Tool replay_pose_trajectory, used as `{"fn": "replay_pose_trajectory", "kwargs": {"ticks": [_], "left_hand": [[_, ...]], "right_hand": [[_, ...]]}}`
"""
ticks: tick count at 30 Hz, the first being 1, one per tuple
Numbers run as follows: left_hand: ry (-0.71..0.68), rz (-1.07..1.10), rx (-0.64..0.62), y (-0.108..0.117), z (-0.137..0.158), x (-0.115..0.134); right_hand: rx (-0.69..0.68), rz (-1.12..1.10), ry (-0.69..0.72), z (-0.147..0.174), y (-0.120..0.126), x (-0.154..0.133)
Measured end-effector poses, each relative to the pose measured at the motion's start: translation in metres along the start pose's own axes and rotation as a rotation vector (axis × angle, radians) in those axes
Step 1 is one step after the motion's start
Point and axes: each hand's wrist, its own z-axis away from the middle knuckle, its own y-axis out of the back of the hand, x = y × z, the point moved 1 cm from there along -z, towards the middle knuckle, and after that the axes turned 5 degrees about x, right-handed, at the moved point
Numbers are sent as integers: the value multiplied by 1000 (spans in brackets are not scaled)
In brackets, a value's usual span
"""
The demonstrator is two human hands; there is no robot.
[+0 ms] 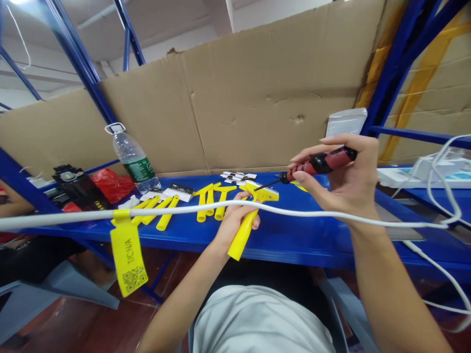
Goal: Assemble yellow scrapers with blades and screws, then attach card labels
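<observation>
My left hand (235, 218) is closed around a yellow plastic scraper (243, 235), its hollow handle angled down toward me and its wide head pointing away. My right hand (342, 176) grips a red and black screwdriver (318, 163) by its handle. The thin dark shaft slants down to the left, and its tip is at the scraper's head; whether it touches a screw cannot be made out. Several more yellow scrapers (167, 214) lie on the blue table (294, 240) to the left of my hands. Small black and white pieces (238, 176) lie behind the held scraper.
A white cable (312, 212) with a yellow tag (128, 255) crosses in front of the view. At the left stand a water bottle (137, 164), a black container (79, 186) and a red bag (112, 185). A white power strip (397, 177) lies right; cardboard (275, 98) walls the back.
</observation>
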Motion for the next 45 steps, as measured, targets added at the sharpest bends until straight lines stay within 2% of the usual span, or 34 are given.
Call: {"fn": "replay_pose_trajectory", "kwargs": {"ticks": [5, 13, 21, 28, 38, 45], "left_hand": [[-5, 12, 27, 4, -5, -3], [2, -5, 14, -2, 1, 2], [-3, -3, 38, -2, -1, 2], [-6, 5, 24, 3, -5, -3], [3, 22, 54, 3, -7, -2], [10, 26, 47, 2, -4, -1]], "right_hand": [[-77, -52, -83, 1, 0, -6], [40, 59, -7, 1, -1, 0], [-105, -78, -83, 1, 0, -5], [-8, 28, -49, 1, 0, -2], [-138, -113, -123, 2, 2, -4], [-76, -3, -111, 3, 1, -5]]}}
